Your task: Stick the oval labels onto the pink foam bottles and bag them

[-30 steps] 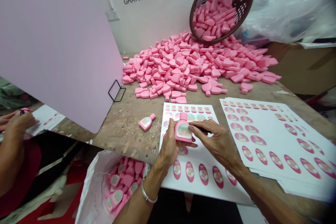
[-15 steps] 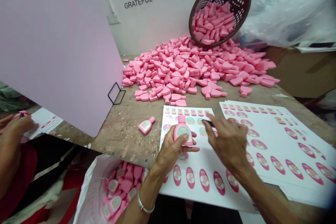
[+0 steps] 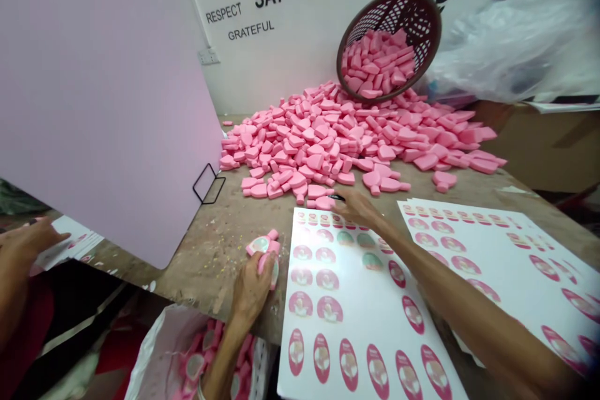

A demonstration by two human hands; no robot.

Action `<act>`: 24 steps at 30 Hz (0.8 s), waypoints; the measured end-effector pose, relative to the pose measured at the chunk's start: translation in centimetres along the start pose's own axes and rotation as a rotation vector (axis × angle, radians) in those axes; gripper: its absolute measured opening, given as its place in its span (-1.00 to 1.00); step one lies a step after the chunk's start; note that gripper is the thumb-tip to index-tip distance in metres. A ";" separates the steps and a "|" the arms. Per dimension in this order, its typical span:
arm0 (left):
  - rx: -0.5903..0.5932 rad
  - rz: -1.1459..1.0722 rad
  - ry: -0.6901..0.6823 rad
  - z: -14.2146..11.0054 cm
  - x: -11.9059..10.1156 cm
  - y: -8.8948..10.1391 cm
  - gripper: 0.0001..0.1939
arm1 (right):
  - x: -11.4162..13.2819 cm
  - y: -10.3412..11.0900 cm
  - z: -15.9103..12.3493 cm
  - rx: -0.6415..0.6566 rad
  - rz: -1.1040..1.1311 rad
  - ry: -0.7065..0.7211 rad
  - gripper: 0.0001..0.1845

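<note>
My left hand (image 3: 252, 287) is closed round a pink bottle-shaped piece (image 3: 274, 275) with an oval label, down on the table. Against it lies a second labelled pink bottle (image 3: 259, 244). My right hand (image 3: 359, 207) reaches over the sticker sheet (image 3: 360, 306), its fingers pinching a thin black tool (image 3: 335, 197) whose exact kind I cannot make out. Right beside those fingers is a plain pink bottle (image 3: 324, 202) at the pile's front edge; whether they touch it is unclear. The sheet carries pink oval and arched stickers and a few green ones.
A large heap of pink bottles (image 3: 323, 131) spreads below a tipped brown basket (image 3: 344, 56). More sticker sheets (image 3: 487, 262) lie at right. A white sack (image 3: 150, 344) of labelled bottles stands below the table's edge. At left are a pale panel (image 3: 107, 106) and another person's hand (image 3: 28, 240).
My left hand has carried the labelled bottle from over the sheet down to the left, beside the other one. My right hand has moved forward to the pile's front edge, still with the black tool.
</note>
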State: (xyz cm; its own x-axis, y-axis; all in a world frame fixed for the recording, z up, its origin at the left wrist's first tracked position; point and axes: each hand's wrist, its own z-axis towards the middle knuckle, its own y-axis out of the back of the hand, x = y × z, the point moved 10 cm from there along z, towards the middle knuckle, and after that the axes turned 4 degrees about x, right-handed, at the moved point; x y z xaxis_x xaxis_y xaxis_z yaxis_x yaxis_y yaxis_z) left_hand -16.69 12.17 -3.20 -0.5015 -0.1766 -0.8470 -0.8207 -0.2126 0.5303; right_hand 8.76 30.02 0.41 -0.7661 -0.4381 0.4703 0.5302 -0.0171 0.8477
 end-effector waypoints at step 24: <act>0.399 -0.716 0.107 0.7 -8.5 -14.6 -0.59 | -2.9 4.9 -11.0 -0.159 0.042 -0.206 -0.69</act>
State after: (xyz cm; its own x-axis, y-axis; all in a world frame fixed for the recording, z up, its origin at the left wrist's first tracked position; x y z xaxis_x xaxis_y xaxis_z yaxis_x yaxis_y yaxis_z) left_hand -0.61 17.41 -3.74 0.1918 -0.2232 -0.9557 -0.9773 0.0454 -0.2068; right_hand 17.60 21.33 0.45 -0.7915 -0.2497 0.5578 0.6008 -0.1510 0.7850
